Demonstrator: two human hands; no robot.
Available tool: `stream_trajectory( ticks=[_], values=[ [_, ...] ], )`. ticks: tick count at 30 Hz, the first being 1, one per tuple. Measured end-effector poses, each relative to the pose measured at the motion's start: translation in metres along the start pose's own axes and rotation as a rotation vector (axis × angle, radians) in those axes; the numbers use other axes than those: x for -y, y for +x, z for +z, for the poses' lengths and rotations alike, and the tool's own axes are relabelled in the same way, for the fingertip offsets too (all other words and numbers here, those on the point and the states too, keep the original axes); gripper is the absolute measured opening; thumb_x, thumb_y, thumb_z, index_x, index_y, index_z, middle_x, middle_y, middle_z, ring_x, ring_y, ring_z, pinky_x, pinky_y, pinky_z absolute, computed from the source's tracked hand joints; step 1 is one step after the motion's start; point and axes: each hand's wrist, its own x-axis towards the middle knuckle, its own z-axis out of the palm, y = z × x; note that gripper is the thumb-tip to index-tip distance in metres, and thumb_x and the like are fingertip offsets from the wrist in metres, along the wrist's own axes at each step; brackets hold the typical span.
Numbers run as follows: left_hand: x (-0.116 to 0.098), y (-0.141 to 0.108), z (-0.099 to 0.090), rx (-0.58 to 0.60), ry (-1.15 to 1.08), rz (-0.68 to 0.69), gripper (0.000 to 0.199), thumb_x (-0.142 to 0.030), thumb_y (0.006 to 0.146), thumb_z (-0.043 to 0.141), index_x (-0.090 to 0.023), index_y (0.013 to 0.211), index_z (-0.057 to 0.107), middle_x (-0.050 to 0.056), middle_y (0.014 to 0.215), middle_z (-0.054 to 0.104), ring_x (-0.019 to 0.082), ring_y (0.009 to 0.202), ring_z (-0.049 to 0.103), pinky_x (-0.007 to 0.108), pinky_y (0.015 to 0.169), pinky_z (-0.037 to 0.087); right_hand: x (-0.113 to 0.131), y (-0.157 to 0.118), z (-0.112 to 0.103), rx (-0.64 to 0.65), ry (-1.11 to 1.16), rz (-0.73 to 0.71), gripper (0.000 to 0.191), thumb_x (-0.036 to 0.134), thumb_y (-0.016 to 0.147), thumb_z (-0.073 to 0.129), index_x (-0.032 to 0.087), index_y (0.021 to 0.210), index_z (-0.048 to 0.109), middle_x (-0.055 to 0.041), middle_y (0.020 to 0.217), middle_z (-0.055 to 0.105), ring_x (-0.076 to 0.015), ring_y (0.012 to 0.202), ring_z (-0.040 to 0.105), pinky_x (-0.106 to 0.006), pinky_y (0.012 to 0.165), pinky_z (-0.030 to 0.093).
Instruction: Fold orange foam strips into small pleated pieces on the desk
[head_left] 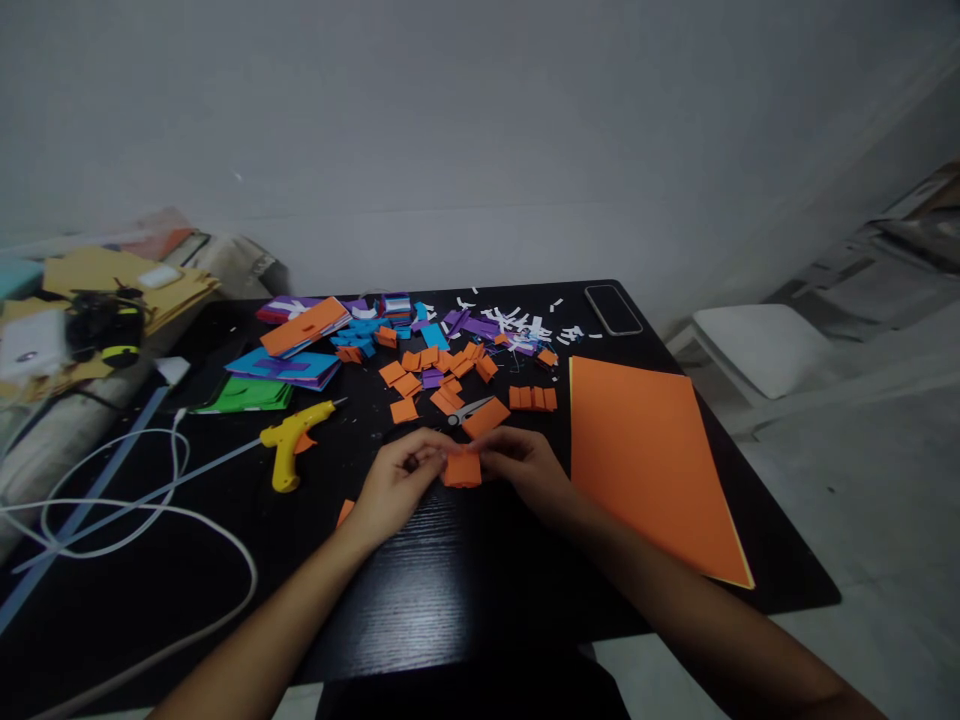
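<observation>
A small folded piece of orange paper [463,468] is pinched between both hands, just above the black table. My left hand [401,475] grips its left edge, fingers closed. On the opposite edge, my right hand [523,468] holds it between thumb and fingers. Right behind the hands lie scissors [466,411], partly under another orange paper piece [487,418]. Several small folded orange pieces [405,385] are scattered farther back, and a row of them [532,399] sits to the right.
A yellow glue gun [295,443] with a glue stick lies left, near a looping white cable [217,540]. Large orange sheets [645,450] lie right. Folded coloured papers [289,365], white scraps [517,325] and a phone [613,310] are at the back. A white stool [757,345] stands beyond.
</observation>
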Motion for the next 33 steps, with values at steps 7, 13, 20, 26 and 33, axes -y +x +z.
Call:
stream_trajectory(
  ticks=[7,13,20,26,33],
  values=[
    [-0.0018,-0.0031,0.0012,-0.003,0.074,0.028,0.017,-0.03,0.093,0.061,-0.018,0.093,0.073,0.003,0.078,0.071,0.016,0.07,0.063,0.025,0.066,0.05,-0.0003,-0.0036,0.0022,-0.026,-0.12,-0.094,0.018,0.038,0.079,0.079,0.022,0.087,0.077,-0.0032,0.09,0.078,-0.0218,0.086,0.073,-0.036,0.083,0.059],
    [-0.0012,-0.0051,0.0078,-0.075,0.079,0.058,0.02,-0.034,0.089,0.071,-0.019,0.101,0.069,0.002,0.084,0.07,0.015,0.071,0.064,0.025,0.066,0.052,-0.0044,-0.0072,0.0055,-0.1,-0.165,-0.164,0.028,0.036,0.076,0.085,0.023,0.097,0.072,-0.0025,0.091,0.076,-0.0209,0.087,0.073,-0.035,0.083,0.06],
    [0.0007,-0.0032,0.0055,-0.041,0.111,0.051,0.016,-0.034,0.089,0.073,-0.019,0.094,0.076,0.002,0.082,0.075,0.015,0.072,0.067,0.025,0.068,0.052,-0.0022,-0.0099,0.0067,-0.088,-0.126,-0.174,0.023,0.034,0.078,0.084,0.024,0.096,0.074,-0.003,0.093,0.079,-0.0216,0.09,0.076,-0.037,0.086,0.061],
    [-0.0023,-0.0035,0.0058,-0.078,0.106,0.074,0.013,-0.032,0.086,0.077,-0.019,0.089,0.077,0.001,0.077,0.074,0.014,0.068,0.065,0.024,0.064,0.051,-0.002,-0.0083,0.0044,-0.033,-0.153,-0.146,0.021,0.039,0.082,0.081,0.023,0.096,0.078,-0.0035,0.096,0.08,-0.0224,0.092,0.076,-0.037,0.087,0.06],
    [0.0008,-0.0043,0.0068,-0.063,0.052,0.053,0.013,-0.03,0.084,0.079,-0.019,0.091,0.077,0.001,0.078,0.074,0.014,0.07,0.067,0.023,0.066,0.052,-0.0008,-0.0073,0.0037,-0.06,-0.22,-0.183,0.016,0.037,0.084,0.079,0.023,0.091,0.079,-0.0019,0.092,0.081,-0.021,0.088,0.076,-0.033,0.084,0.06]
  ],
)
